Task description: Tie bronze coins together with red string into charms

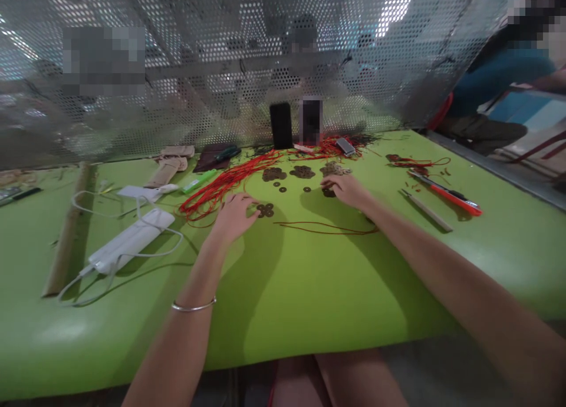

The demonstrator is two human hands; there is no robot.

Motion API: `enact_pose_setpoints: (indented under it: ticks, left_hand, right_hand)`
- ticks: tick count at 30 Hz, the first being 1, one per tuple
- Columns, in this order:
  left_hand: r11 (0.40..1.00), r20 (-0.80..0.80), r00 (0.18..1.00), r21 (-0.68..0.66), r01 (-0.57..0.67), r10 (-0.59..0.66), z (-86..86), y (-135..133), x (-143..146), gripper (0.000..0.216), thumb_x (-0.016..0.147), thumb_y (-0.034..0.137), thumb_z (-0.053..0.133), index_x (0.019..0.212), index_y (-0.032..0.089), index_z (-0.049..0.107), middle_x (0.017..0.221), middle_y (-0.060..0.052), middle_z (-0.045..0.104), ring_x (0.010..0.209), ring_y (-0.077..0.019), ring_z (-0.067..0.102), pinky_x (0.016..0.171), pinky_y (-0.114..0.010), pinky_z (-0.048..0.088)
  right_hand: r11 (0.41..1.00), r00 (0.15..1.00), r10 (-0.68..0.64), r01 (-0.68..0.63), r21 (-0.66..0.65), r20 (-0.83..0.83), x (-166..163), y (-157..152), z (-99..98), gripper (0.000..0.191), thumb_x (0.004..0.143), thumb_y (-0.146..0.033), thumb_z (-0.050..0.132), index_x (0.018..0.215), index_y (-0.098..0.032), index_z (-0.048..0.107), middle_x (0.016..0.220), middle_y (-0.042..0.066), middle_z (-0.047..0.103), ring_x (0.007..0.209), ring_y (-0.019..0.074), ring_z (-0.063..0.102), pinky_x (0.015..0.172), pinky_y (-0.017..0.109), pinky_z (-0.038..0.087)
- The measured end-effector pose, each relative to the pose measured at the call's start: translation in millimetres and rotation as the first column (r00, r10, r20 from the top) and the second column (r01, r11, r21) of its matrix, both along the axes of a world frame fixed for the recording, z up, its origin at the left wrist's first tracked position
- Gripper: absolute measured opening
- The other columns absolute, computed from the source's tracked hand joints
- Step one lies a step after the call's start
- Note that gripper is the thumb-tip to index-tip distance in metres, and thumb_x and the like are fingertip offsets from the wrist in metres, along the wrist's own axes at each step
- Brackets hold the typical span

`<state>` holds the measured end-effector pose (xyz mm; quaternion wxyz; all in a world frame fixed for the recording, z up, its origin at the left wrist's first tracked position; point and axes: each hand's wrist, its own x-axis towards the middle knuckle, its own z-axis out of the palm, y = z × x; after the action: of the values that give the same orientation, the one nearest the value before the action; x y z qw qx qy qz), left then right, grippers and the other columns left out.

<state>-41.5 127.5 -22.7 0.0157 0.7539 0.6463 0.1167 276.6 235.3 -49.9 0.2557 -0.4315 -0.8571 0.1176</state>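
Note:
My left hand [234, 213] rests on the green table [283, 289], fingers curled beside a small cluster of brown coins [265, 210]. My right hand [347, 189] reaches further out, fingers bent down onto a few coins [328, 191] below several coin piles [303, 171]. A loose red string [327, 227] lies between my arms. A bundle of red cords [221, 186] spreads left of my left hand. A silver bangle [193, 306] circles my left wrist.
A white power bank [132, 240] with its cable lies at left beside a wooden stick [71, 230]. An orange utility knife [446, 193] and a thin rod [427, 210] lie at right. Two dark phones [281, 125] lean on the perforated metal screen. A person sits at far right.

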Motion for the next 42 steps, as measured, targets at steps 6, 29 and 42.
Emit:
enact_pose_setpoints:
  ticks: [6,29,42]
  left_hand:
    - [0.997,-0.011,0.998,0.061,0.056,-0.055,13.3,-12,27,0.025,0.086,0.031,0.049,0.106,0.022,0.062,0.117,-0.006,0.058,0.114,-0.0256,0.047,0.1,-0.043,0.036]
    - [0.974,-0.09,0.97,-0.02,0.227,-0.228,-9.0,-17,79,0.044,0.095,0.039,0.029,0.129,0.018,0.048,0.132,-0.009,0.051,0.121,-0.0258,0.042,0.102,-0.047,0.035]
    - [0.978,-0.062,0.976,0.001,0.208,-0.207,-9.3,-12,71,0.045,0.096,0.041,0.028,0.129,0.019,0.048,0.131,-0.004,0.054,0.119,-0.0243,0.043,0.103,-0.046,0.034]
  right_hand:
    - [0.993,1.0,-0.015,0.013,-0.117,-0.018,-8,-43,5.6,0.041,0.08,-0.008,0.035,0.105,-0.019,0.066,0.106,0.005,0.069,0.098,0.0204,0.064,0.092,0.038,0.048]
    - [0.948,0.924,0.309,-0.28,-0.149,0.225,-20,-80,31.5,0.043,0.081,-0.008,0.038,0.115,-0.019,0.061,0.112,0.005,0.067,0.097,0.0182,0.063,0.085,0.032,0.049]
    - [0.959,0.923,0.275,-0.282,-0.01,0.269,-33,-72,14.3,0.044,0.081,-0.01,0.042,0.124,-0.011,0.052,0.128,0.012,0.056,0.118,0.0241,0.051,0.105,0.044,0.036]
